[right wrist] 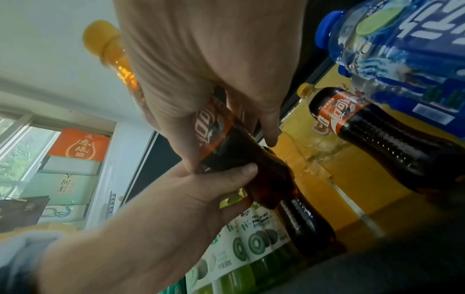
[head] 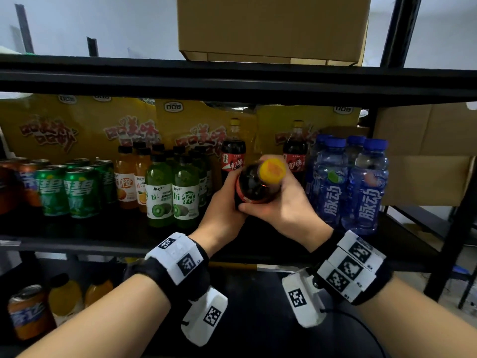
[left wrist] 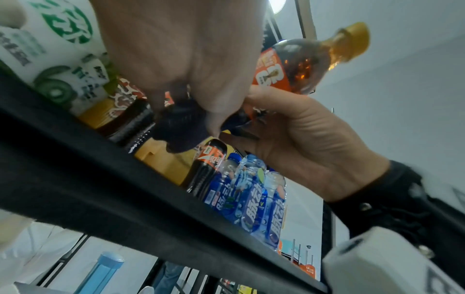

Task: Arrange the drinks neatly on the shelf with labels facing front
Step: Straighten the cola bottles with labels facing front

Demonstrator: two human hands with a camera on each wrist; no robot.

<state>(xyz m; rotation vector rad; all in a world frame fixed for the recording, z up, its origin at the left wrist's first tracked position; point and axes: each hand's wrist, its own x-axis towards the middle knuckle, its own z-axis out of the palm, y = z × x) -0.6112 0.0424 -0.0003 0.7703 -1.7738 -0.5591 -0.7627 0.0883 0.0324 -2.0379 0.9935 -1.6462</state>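
Note:
A cola bottle (head: 258,186) with a yellow cap and an orange-red label is held in front of the middle shelf (head: 77,245), tilted with its cap towards me. My left hand (head: 227,197) grips its lower body from the left. My right hand (head: 280,202) wraps round its upper body from the right. In the left wrist view the cola bottle (left wrist: 299,65) shows above my right hand (left wrist: 302,143). The right wrist view shows the label (right wrist: 214,127) between my right hand's fingers (right wrist: 269,127), with my left hand (right wrist: 181,195) below.
Two more cola bottles (head: 233,153) (head: 295,151) stand at the back. Blue drink bottles (head: 346,182) are to the right. Green kiwi bottles (head: 170,192), orange juice bottles (head: 127,182) and green cans (head: 67,189) are to the left. Yellow snack bags (head: 77,125) line the rear, with a cardboard box (head: 273,27) overhead.

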